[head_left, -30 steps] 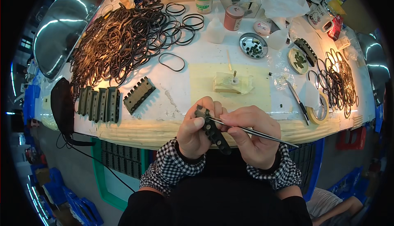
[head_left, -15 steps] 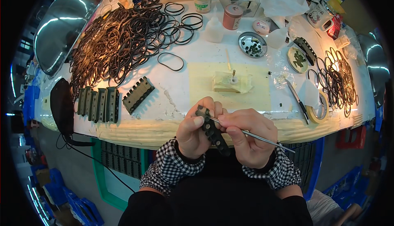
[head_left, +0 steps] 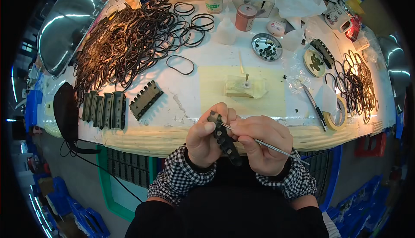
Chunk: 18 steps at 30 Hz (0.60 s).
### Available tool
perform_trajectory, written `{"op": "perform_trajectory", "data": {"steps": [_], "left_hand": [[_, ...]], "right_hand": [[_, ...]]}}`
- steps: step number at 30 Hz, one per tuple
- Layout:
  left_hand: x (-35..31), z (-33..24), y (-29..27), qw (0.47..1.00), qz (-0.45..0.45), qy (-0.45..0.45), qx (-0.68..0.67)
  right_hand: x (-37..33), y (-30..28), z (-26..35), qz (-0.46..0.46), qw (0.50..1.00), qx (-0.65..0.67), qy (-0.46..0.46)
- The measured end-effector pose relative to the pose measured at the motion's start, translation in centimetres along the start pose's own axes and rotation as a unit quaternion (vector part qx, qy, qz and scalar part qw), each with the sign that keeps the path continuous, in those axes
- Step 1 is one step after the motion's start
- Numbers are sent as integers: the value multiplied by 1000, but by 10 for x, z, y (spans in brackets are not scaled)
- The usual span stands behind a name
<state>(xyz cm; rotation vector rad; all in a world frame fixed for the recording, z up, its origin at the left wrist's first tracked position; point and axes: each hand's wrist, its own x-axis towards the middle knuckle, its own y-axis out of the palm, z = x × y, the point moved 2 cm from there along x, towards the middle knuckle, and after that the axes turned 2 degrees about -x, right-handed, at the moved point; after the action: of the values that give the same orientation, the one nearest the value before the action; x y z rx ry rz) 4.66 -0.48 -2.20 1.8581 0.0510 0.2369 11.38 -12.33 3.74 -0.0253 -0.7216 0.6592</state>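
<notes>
My left hand (head_left: 205, 140) grips a dark green toothed strip (head_left: 227, 145) with a row of round studs along it, tilted over the table's front edge. Pinched in the fingers of my right hand (head_left: 263, 145) is a thin metal rod tool (head_left: 276, 148). Its tip meets the upper end of the strip beside my left thumb; the exact contact is too small to make out. Beyond my hands, a small block wrapped in yellowish tape (head_left: 240, 86) bears a short upright pin.
Several similar green toothed parts (head_left: 103, 109) stand at left, below a heap of black rubber bands (head_left: 125, 47). A pen-like knife (head_left: 314, 108) and a tape roll (head_left: 339, 115) lie at right. Farther back are a round metal dish (head_left: 266, 47) and a white squeeze bottle (head_left: 226, 31).
The rod's free end has dipped slightly, while both hands stay almost in place. Another person's arm at the lower right has gone out of view.
</notes>
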Motion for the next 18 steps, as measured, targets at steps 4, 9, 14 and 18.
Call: {"op": "perform_trajectory", "data": {"steps": [4,9,14,18], "left_hand": [[0,0,2,1000,-5,0,5],[1,0,2,1000,-7,0,2],[1,0,0,1000,-6,-1,-2],[0,0,0,1000,-8,-1,-7]], "right_hand": [[-1,0,0,-1,1000,-4,-1],[-2,0,0,-1,1000,-6,6],[-1,-1,0,1,1000,-8,4],[-2,0,-2,3,1000,2,7]]}}
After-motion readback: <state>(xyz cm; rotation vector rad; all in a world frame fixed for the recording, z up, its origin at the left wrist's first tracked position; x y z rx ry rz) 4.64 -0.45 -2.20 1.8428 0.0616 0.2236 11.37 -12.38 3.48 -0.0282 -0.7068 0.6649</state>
